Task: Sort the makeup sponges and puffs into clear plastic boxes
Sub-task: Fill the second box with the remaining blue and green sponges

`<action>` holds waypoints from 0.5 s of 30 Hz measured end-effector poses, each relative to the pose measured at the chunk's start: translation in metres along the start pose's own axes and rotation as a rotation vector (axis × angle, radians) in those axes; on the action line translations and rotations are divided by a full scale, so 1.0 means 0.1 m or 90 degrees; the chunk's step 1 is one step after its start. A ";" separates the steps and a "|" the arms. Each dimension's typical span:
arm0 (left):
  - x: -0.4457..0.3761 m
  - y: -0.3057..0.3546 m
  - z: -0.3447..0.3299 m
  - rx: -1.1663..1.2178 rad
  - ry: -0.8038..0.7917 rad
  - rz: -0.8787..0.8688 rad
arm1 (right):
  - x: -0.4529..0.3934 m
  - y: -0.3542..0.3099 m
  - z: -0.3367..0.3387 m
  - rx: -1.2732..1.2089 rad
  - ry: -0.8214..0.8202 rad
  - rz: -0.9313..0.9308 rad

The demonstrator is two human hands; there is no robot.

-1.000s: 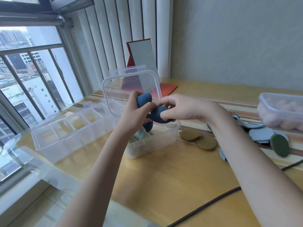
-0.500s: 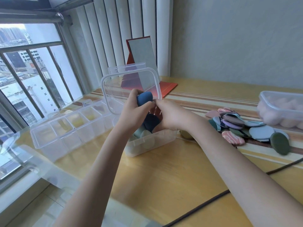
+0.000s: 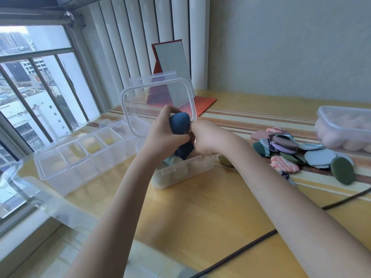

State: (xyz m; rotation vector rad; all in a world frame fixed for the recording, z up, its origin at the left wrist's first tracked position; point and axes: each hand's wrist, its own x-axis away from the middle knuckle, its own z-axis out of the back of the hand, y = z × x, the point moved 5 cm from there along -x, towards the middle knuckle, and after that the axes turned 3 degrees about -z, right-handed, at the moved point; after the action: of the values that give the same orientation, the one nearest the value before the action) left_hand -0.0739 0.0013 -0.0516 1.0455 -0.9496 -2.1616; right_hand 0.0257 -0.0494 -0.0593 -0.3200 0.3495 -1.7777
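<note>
My left hand (image 3: 163, 135) grips a dark blue makeup sponge (image 3: 179, 122) just above a small clear plastic box (image 3: 192, 173) whose lid (image 3: 140, 101) stands open behind it. My right hand (image 3: 206, 138) reaches down into the same box with its fingers curled on a second dark blue sponge (image 3: 185, 150). Pale green sponges (image 3: 177, 167) lie in the box. A pile of flat puffs in mixed colours (image 3: 291, 149) lies on the table to the right.
A long clear divided organiser (image 3: 80, 157) stands left of the box. A clear tub of pink sponges (image 3: 345, 129) sits at the far right. A red folding mirror (image 3: 172, 67) stands at the back. A black cable (image 3: 261, 237) crosses the near table.
My right hand has carried its dark blue sponge down from above the box into it. The left hand has stayed in place with its sponge.
</note>
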 end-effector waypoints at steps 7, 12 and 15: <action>-0.02 -0.08 -0.06 -0.051 -0.084 0.028 | 0.00 0.01 0.00 -0.006 -0.019 -0.011; -0.01 -0.09 -0.10 -0.059 -0.116 0.005 | 0.14 0.07 0.21 -0.314 -0.147 -0.017; -0.01 -0.07 -0.11 -0.080 -0.113 -0.014 | 0.18 0.07 0.24 -0.384 -0.156 -0.022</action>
State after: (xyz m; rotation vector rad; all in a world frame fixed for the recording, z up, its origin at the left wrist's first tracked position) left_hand -0.0650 0.0025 -0.0615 0.8182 -0.8713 -2.3295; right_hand 0.0369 -0.0699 -0.0398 -0.9645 0.7033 -1.6117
